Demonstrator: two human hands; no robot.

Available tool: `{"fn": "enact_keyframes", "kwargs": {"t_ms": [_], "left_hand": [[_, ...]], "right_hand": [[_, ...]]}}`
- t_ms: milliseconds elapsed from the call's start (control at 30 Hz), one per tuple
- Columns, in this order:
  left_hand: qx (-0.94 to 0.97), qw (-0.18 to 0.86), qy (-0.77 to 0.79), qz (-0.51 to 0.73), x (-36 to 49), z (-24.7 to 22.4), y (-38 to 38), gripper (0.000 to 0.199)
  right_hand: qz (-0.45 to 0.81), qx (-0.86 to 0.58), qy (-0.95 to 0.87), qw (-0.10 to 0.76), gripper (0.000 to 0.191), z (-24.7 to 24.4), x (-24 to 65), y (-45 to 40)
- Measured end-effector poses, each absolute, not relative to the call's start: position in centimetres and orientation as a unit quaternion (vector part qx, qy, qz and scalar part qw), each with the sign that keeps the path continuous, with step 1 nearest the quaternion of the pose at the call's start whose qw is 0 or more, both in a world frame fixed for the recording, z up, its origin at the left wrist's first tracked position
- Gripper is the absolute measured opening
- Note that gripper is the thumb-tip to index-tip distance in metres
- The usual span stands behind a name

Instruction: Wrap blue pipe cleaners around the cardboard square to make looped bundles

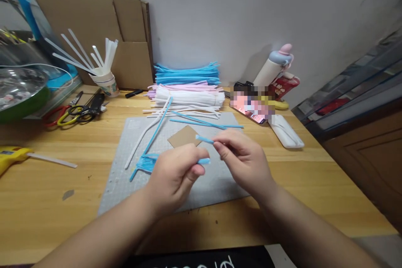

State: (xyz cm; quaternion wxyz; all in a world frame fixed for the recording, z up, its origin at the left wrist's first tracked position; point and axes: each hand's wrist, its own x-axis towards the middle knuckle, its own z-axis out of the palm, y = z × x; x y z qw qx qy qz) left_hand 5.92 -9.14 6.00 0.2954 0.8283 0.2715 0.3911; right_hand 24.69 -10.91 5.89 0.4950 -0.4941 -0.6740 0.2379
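A paper cup [107,83] holds white sticks [110,55]; the left hand [177,171] pinches a blue strip end [204,161], the right hand [246,161] another.

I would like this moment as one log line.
left hand: holds blue piece | right hand: pinches blue strip | grey mat: beneath both hands, bears cardboard square

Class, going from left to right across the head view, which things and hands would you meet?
Green bowl → paper cup → left hand → right hand → white case.
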Motion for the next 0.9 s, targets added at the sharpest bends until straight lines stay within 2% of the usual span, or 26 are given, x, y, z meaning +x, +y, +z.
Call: {"fn": "enact_keyframes", "kwargs": {"t_ms": [133, 300, 433, 533, 667, 900], "left_hand": [[0.775, 0.344, 0.323, 0.420, 5.9, 6.6, -9.3, 0.020], [0.694, 0.446, 0.327, 0.461, 5.9, 5.9, -9.6, 0.018], [0.711, 0.421, 0.333, 0.454, 6.0, 5.4, -9.7, 0.009], [0.706, 0.439, 0.345, 0.435, 6.0, 5.7, -10.0, 0.005], [0.664, 0.482, 0.380, 0.427, 5.9, 6.3, -10.7, 0.003], [0.678, 0.466, 0.375, 0.427, 5.7, 6.0, -11.4, 0.005]], "right_hand": [[0.310, -0.467, -0.649, 0.515, 0.021, 6.7, 23.4, -11.4], [0.316, -0.473, -0.606, 0.556, 0.019, 6.5, 22.2, -11.9], [0.323, -0.468, -0.611, 0.550, 0.019, 6.3, 22.0, -12.2], [0.335, -0.449, -0.627, 0.541, 0.022, 6.4, 22.1, -12.5], [0.335, -0.462, -0.635, 0.521, 0.023, 6.4, 22.3, -13.2], [0.326, -0.478, -0.649, 0.494, 0.015, 6.5, 22.5, -13.7]]}}
